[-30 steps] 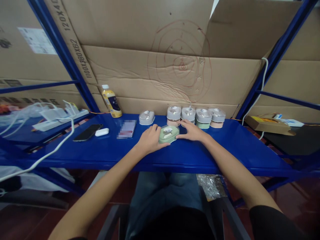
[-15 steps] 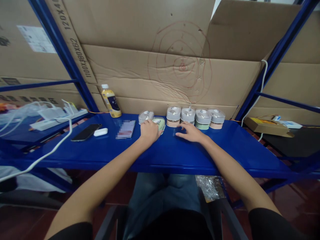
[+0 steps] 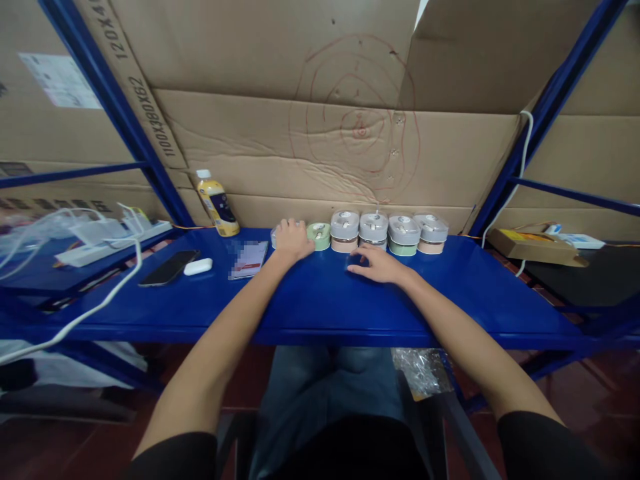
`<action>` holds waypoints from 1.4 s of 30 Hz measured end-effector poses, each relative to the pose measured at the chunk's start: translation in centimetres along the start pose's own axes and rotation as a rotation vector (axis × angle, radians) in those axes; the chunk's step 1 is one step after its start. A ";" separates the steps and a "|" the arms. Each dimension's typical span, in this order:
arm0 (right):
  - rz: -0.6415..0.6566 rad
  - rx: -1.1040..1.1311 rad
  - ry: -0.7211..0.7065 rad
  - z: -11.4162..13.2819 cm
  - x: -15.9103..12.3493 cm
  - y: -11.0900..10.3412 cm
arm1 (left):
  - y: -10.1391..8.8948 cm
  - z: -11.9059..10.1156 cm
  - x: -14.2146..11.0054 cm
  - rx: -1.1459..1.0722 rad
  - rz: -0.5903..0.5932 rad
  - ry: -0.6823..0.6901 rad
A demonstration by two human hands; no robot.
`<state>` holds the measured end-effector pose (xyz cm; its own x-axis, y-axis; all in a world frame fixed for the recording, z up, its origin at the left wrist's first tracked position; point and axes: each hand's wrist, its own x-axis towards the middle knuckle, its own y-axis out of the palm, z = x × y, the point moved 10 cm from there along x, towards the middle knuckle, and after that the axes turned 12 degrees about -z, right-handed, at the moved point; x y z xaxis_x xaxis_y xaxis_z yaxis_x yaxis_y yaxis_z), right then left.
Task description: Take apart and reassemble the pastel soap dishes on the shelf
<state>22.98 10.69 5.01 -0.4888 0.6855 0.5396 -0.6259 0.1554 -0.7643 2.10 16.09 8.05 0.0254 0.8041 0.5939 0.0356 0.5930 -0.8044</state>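
Containers (image 3: 373,230) in a row on the table (image 3: 320,307), before the cardboard (image 3: 240,133), right of the bottle (image 3: 220,207)

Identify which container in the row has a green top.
The unstacked green container, immediately right of the left hand in the picture; the other containers show grey tops.

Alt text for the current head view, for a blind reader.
A person's left hand partly covers a pale container beside a green container on a blue table. The right hand curves in front of four two-tier container stacks; a yellow bottle stands at left.
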 end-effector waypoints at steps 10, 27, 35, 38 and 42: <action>0.003 -0.001 0.012 0.3 -0.1 -0.2 | 0.3 1.2 -3.9 0.138 0.133 -0.030; 0.086 0.144 -0.185 5.3 -1.0 0.6 | -5.4 -6.6 -12.7 -0.647 0.017 0.308; 0.039 0.217 -0.068 3.4 -0.4 -2.1 | -1.8 -7.1 -9.4 -0.940 0.177 0.299; -0.009 0.275 -0.004 1.5 -0.1 -3.8 | -2.3 -7.1 -9.6 -0.926 0.129 0.355; -0.146 0.216 0.129 -2.4 0.3 -5.6 | -2.5 -7.5 -10.5 -0.838 0.138 0.457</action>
<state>27.79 11.68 8.62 -0.3111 0.7541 0.5784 -0.8055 0.1137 -0.5815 9.26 5.84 3.91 0.4625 0.6658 0.5855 0.7006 0.1302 -0.7016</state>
